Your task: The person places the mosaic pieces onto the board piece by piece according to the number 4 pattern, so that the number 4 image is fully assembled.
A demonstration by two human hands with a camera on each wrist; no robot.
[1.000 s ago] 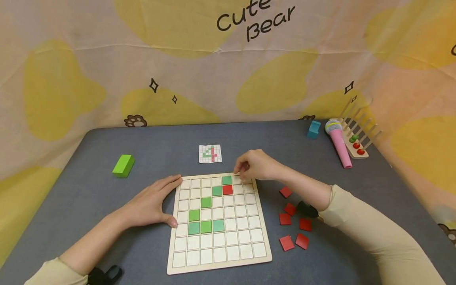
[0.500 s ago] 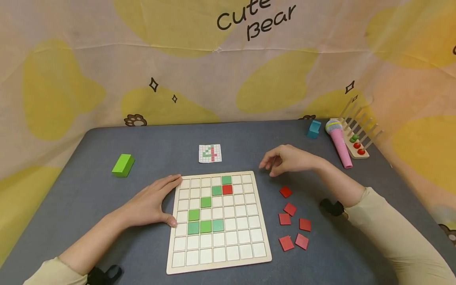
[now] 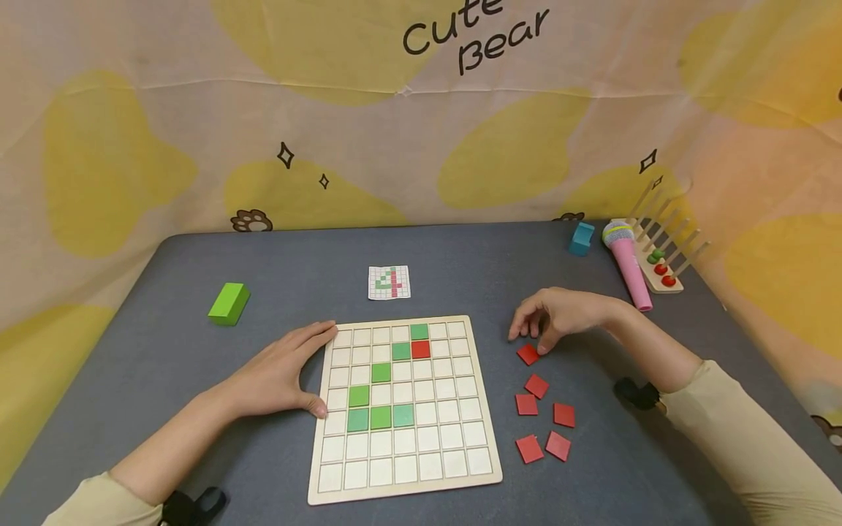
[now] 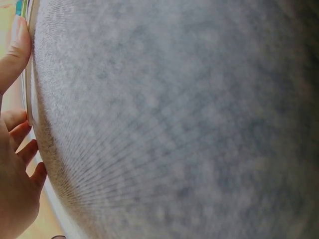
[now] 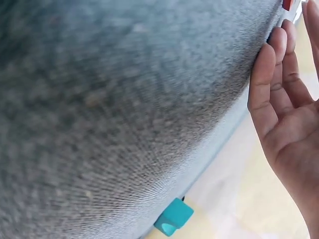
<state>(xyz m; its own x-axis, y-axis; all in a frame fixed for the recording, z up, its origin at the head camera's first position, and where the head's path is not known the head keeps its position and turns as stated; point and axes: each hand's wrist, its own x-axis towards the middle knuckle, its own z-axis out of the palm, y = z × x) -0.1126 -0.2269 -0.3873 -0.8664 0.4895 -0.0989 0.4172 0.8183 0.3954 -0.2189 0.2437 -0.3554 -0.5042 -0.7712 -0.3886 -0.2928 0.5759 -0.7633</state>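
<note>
The left hand [image 3: 279,376] is lying flat and open against the grid board's [image 3: 404,482] left edge, apparently steadying it, while the right hand [image 3: 559,318], fingers loosely curled and gripping nothing, is touching the farthest red tile [image 3: 528,354] right of the board on the desk [image 3: 197,438].

The only words that can be read are "Cute Bear", in dark, hand-drawn letters on the patterned backdrop cloth [image 3: 421,109], at its top edge above the far side of the table [image 3: 164,343]. "Cute" stands above "Bear", both slanting upward, and the top of "Cute" is cut off by the edge of the head view. The small card [image 3: 389,283] lying near the table's far edge bears a printed grid of green and red squares, with no letters or numbers that can be made out. The wrist views show no writing.
</note>
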